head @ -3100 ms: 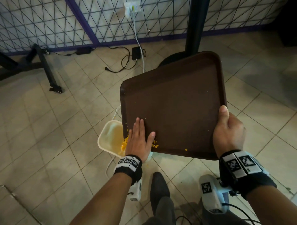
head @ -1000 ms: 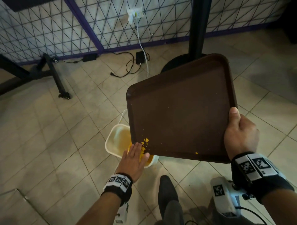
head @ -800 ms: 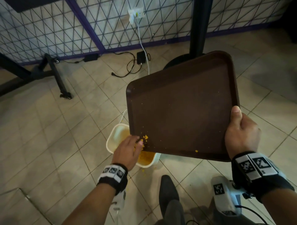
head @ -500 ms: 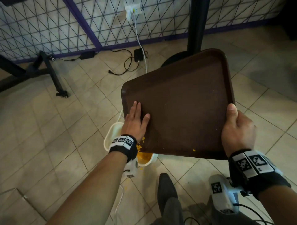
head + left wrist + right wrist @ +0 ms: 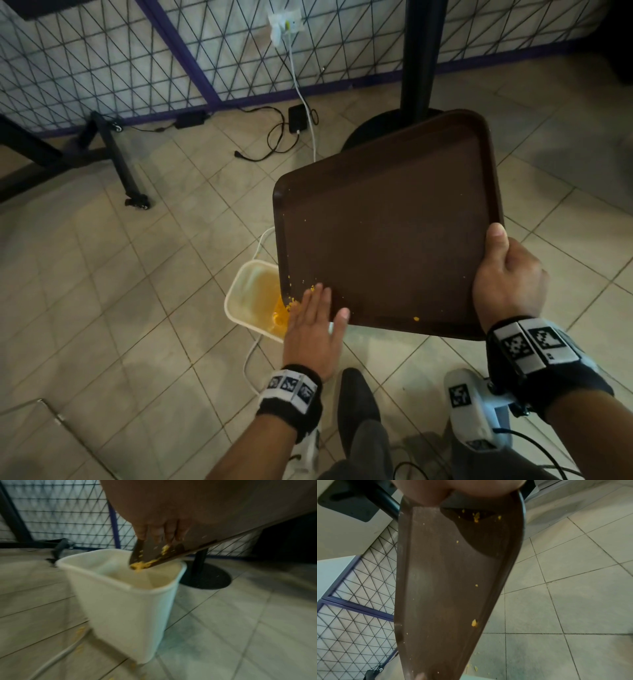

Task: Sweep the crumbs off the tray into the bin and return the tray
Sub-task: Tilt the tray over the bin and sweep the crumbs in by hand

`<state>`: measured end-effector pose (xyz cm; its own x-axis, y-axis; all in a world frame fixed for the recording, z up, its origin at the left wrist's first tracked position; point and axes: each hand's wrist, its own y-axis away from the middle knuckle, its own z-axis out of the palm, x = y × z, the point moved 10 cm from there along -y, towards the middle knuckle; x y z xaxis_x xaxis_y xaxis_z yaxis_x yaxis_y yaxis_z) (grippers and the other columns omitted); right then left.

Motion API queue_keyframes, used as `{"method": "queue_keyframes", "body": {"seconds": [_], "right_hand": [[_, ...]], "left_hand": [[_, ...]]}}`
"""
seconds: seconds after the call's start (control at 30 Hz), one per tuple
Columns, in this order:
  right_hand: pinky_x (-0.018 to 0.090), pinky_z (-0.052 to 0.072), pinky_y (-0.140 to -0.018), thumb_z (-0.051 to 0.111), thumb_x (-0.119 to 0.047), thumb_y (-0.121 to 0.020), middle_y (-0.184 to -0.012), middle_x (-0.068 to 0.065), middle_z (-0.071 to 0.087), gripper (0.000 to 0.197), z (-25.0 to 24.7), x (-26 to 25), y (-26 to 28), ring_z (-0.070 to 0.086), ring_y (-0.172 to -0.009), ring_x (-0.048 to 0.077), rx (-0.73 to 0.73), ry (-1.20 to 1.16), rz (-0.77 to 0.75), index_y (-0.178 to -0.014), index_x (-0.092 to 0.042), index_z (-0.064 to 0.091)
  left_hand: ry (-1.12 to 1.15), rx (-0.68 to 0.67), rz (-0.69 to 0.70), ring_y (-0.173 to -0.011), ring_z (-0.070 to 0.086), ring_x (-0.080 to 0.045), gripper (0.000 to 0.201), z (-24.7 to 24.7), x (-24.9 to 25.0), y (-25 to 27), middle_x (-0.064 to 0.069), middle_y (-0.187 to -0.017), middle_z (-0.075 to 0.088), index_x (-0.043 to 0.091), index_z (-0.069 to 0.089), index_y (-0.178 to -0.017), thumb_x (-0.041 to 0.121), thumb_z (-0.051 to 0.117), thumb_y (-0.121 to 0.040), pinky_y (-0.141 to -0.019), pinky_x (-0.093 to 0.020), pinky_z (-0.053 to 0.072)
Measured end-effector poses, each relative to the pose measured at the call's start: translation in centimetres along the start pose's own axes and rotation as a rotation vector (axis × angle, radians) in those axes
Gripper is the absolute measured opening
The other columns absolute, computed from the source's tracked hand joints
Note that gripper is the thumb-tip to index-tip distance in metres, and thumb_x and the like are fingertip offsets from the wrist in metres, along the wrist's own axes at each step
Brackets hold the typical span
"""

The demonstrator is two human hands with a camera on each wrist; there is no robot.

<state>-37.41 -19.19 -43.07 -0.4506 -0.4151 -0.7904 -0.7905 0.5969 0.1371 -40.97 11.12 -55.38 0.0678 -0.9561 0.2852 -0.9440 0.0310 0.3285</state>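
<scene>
A dark brown tray (image 5: 387, 219) is held tilted over a cream bin (image 5: 251, 298) that stands on the tiled floor. My right hand (image 5: 507, 274) grips the tray's near right edge, thumb on top. My left hand (image 5: 315, 325) lies flat with straight fingers on the tray's low near corner, above the bin's rim. Orange crumbs (image 5: 291, 303) pile at that corner beside the fingers, and in the left wrist view the crumbs (image 5: 142, 564) spill off the tray's corner (image 5: 154, 555) into the bin (image 5: 120, 588). A few stray crumbs (image 5: 474, 622) stay on the tray (image 5: 447, 588).
A black table post with a round base (image 5: 418, 68) stands behind the tray. Cables and a power brick (image 5: 298, 118) lie by the mesh fence (image 5: 102, 58). A black wheeled stand leg (image 5: 126, 171) is at left. A white cable (image 5: 253, 359) runs beside the bin. My shoe (image 5: 356, 404) is near.
My left hand has swept down the tray's left side from mid-tray to the low corner, pushing crumbs toward the bin. My right hand keeps its grip on the tray.
</scene>
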Motion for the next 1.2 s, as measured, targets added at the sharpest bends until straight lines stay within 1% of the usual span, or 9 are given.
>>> {"method": "queue_keyframes", "body": {"seconds": [0.13,0.2,0.27,0.53,0.73,0.83,0.9,1.03,1.2], "right_hand": [[0.033,0.031,-0.066,0.028,-0.046,-0.099,-0.077,0.008,0.052,0.048,0.4,-0.1,0.1,0.046,-0.073,0.027,-0.007,-0.016,0.014,-0.083,-0.011,0.056],[0.033,0.031,-0.066,0.028,-0.047,-0.099,-0.077,0.008,0.053,0.048,0.4,-0.2,0.1,0.047,-0.073,0.027,-0.007,-0.017,0.01,-0.083,-0.012,0.056],[0.033,0.031,-0.066,0.028,-0.047,-0.099,-0.076,0.007,0.052,0.047,0.4,-0.1,0.1,0.047,-0.073,0.027,-0.01,-0.023,0.014,-0.082,-0.012,0.055],[0.033,0.034,-0.067,0.029,-0.049,-0.098,-0.067,-0.001,0.049,0.049,0.1,0.7,-0.5,0.05,-0.074,0.027,-0.03,-0.105,0.067,-0.08,-0.012,0.054],[0.033,0.036,-0.068,0.028,-0.05,-0.098,-0.075,0.005,0.054,0.045,-0.4,0.2,-0.6,0.051,-0.075,0.026,0.001,-0.109,0.038,-0.082,-0.017,0.054],[0.033,0.036,-0.068,0.028,-0.049,-0.099,-0.077,0.005,0.054,0.043,-0.6,0.0,-0.6,0.05,-0.075,0.026,0.006,-0.087,0.022,-0.082,-0.019,0.053],[0.033,0.034,-0.066,0.028,-0.048,-0.099,-0.075,0.005,0.052,0.045,-0.5,0.0,-0.5,0.048,-0.073,0.025,0.002,-0.08,0.022,-0.081,-0.016,0.052],[0.033,0.034,-0.065,0.028,-0.048,-0.099,-0.075,0.006,0.054,0.048,-0.4,-0.1,-0.4,0.049,-0.073,0.027,0.007,-0.065,0.017,-0.081,-0.012,0.054],[0.033,0.034,-0.066,0.028,-0.049,-0.099,-0.077,0.006,0.054,0.046,-0.7,-0.4,-0.5,0.049,-0.074,0.027,0.01,-0.05,0.012,-0.083,-0.014,0.054]], "left_hand": [[-0.011,0.017,0.335,-0.147,-0.021,-0.007,0.065,-0.2,9.5,1.5,0.01,-0.161,-0.018,0.03,-0.007,-0.154,0.062,0.006,-0.099,-0.119,-0.033,-0.014],[-0.111,-0.027,0.501,-0.148,-0.018,-0.011,0.064,1.3,12.3,2.6,0.006,-0.163,-0.016,0.029,-0.004,-0.155,0.06,0.012,-0.101,-0.12,-0.038,-0.011],[-0.159,-0.072,0.567,-0.15,-0.013,-0.014,0.063,2.9,12.3,3.2,0.006,-0.164,-0.01,0.03,0.003,-0.155,0.06,0.013,-0.101,-0.121,-0.043,-0.005],[-0.229,-0.119,0.248,-0.147,-0.023,-0.011,0.062,2.9,-1.0,1.1,0.01,-0.161,-0.019,0.038,-0.009,-0.151,0.063,-0.002,-0.095,-0.122,-0.043,-0.005],[-0.249,-0.11,0.102,-0.149,-0.013,-0.013,0.072,0.7,-8.5,-0.7,0.014,-0.16,-0.015,0.032,0.003,-0.156,0.067,-0.004,-0.093,-0.122,-0.046,0.005],[-0.246,-0.06,0.111,-0.149,-0.008,-0.012,0.076,-0.6,-9.1,-1.0,0.014,-0.16,-0.009,0.028,0.014,-0.156,0.067,-0.003,-0.093,-0.121,-0.038,-0.001],[-0.202,0.016,0.127,-0.149,-0.005,-0.01,0.068,-2.0,-7.8,-1.2,0.013,-0.16,-0.004,0.027,0.019,-0.155,0.062,0.006,-0.098,-0.119,-0.035,-0.002],[-0.127,0.052,0.166,-0.148,-0.008,-0.007,0.061,-2.3,-3.7,-2.1,0.011,-0.161,-0.006,0.027,0.009,-0.156,0.054,0.018,-0.102,-0.12,-0.034,-0.001],[-0.137,-0.053,0.08,-0.148,-0.011,-0.01,0.067,1.2,-3.8,-1.7,0.006,-0.164,-0.007,0.024,0.0,-0.157,0.058,0.009,-0.099,-0.122,-0.038,-0.002]]}}
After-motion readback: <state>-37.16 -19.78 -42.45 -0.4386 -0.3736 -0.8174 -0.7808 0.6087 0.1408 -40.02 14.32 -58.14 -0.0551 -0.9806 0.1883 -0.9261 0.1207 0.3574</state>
